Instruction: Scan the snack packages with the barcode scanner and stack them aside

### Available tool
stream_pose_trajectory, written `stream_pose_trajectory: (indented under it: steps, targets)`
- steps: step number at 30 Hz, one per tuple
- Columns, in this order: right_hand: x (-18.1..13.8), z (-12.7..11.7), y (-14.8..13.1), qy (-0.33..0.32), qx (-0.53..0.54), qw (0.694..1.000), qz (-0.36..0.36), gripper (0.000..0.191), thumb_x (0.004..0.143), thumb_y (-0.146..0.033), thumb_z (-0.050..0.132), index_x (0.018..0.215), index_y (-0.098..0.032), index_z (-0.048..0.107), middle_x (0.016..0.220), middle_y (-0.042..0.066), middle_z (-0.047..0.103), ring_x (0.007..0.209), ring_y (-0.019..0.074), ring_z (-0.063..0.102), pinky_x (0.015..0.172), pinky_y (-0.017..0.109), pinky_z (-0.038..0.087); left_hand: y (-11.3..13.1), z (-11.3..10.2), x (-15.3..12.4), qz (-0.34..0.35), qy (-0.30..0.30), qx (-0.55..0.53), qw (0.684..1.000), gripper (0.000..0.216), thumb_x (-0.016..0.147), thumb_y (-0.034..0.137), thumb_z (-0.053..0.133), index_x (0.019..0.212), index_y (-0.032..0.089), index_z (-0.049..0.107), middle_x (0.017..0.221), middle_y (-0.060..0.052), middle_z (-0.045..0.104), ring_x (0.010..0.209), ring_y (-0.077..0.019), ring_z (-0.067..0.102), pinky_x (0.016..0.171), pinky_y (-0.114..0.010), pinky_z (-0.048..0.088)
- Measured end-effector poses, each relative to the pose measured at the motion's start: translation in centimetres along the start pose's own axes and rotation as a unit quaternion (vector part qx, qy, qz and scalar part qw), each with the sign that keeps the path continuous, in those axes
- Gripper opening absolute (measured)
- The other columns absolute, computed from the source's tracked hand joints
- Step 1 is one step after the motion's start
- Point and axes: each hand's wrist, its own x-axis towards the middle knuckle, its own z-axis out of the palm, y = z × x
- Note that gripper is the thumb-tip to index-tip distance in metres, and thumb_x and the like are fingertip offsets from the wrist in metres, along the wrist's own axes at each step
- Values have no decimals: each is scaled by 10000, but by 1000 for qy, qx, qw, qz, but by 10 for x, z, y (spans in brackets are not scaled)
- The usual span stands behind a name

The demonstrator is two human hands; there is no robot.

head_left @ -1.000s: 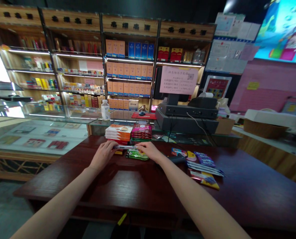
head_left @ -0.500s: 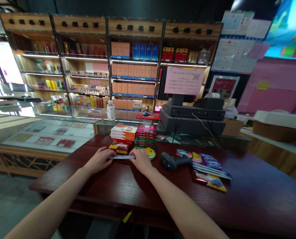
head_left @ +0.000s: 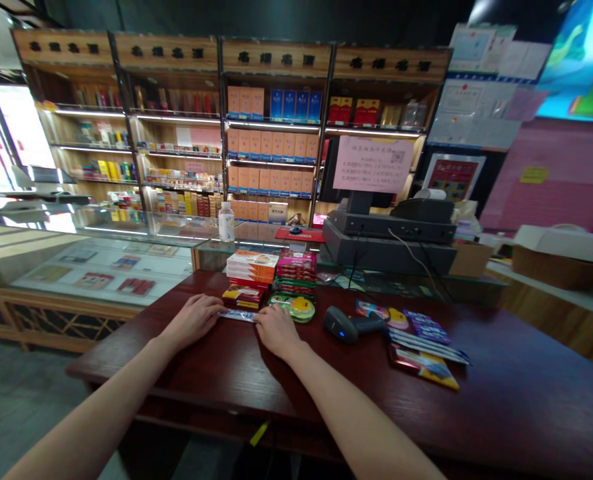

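Note:
A flat, thin blue-and-white packet (head_left: 239, 315) lies low on the dark red wooden table, between my two hands. My left hand (head_left: 196, 320) grips its left end, and my right hand (head_left: 278, 330) has its fingers closed on the right end. Just behind the packet are small red-and-yellow packs (head_left: 243, 295). Round green-and-yellow packs (head_left: 296, 307) sit right beside my right hand's fingers. Farther back, white-and-orange boxes (head_left: 250, 265) are stacked next to a pile of pink, red and green packets (head_left: 296, 268).
A black barcode scanner (head_left: 349, 325) rests right of my right hand. Beyond it lie purple snack packets (head_left: 426, 327) and a red-and-yellow pack (head_left: 429, 367). A cash register (head_left: 386, 233) and a white bottle (head_left: 226, 222) stand on the glass counter behind.
The packet, seen nearly edge-on before, is now tipped flatter with its face showing. My right hand has shifted slightly left and down. The camera view has shifted a little.

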Motion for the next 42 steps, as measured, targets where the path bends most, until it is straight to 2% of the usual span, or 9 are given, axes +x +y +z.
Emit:
stream_pose_trajectory:
  steps: [6,12,17,22,29,42]
  targets:
    - [-2,1,4,5,9,1000,-12,338,939,-211,479,1198,-279,685,1256,24,688,1130,263,532,934,407,416,4,-6,1,-10,-26,29,999,350,897,204,419,1097,286,695,1153,-44,715,1090,-222,634,1031,-450,402]
    - [-7,-16,18,38,33,999,2,398,943,-171,445,1256,-274,667,1282,10,684,1132,241,541,977,377,402,10,-10,8,-6,21,25,999,377,825,156,457,1104,278,679,1140,-46,714,1064,-221,634,994,-413,435]
    - [-16,-35,35,62,25,998,17,412,946,-151,423,1236,-285,683,1250,-1,704,1075,243,553,911,363,423,24,-9,28,23,41,16,999,384,824,145,444,1105,272,672,1136,-48,711,1053,-216,631,978,-405,442]
    - [-23,-53,54,68,8,997,37,411,948,-153,418,1222,-295,689,1242,9,709,1087,251,535,895,379,409,51,-4,55,47,33,3,998,394,855,140,425,1149,275,650,1164,-47,701,1099,-219,610,999,-421,417]
    - [-37,-71,96,85,-4,994,73,364,941,-155,440,1162,-250,713,1215,23,720,1096,242,530,903,389,383,93,9,99,107,53,-15,993,294,922,211,433,1113,246,654,1110,-61,706,1038,-219,606,974,-401,420]
    - [-88,-96,179,107,-34,980,165,346,961,-166,441,1153,-270,710,1219,22,714,1152,229,538,917,370,384,178,35,170,171,59,-63,981,248,955,251,456,1111,240,648,1105,-46,703,1036,-208,598,990,-405,398]
